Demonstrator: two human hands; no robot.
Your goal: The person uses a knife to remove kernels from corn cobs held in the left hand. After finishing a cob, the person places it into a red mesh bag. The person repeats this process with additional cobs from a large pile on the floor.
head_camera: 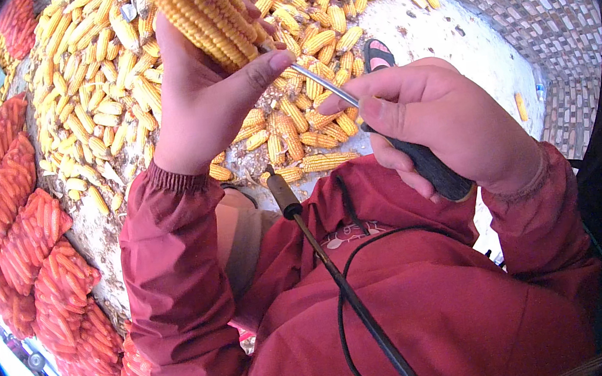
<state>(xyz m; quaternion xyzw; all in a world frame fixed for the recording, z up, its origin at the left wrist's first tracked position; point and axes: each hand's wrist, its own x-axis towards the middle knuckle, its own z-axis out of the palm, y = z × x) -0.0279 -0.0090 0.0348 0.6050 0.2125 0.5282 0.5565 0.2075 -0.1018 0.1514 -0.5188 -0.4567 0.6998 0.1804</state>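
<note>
Raised at the upper middle, my left hand (211,97) is closed around an ear of corn (207,22), its thumb lying across the lower end. My right hand (428,121) grips the dark handle of a screwdriver-like tool (322,81) with a thin metal shaft. The shaft points up and left to the end of the ear near my left thumb; whether its tip is inside the ear cannot be told. Below both hands a dark rod (340,279) with a brownish cylindrical end and a black cord (342,324) lie in front of my red smock.
A large pile of husked corn ears (97,89) covers the ground ahead and to the left. Red mesh sacks (36,237) filled with corn stand at the left. A patterned brick surface (526,2) rises at the right, near a single loose ear (520,107).
</note>
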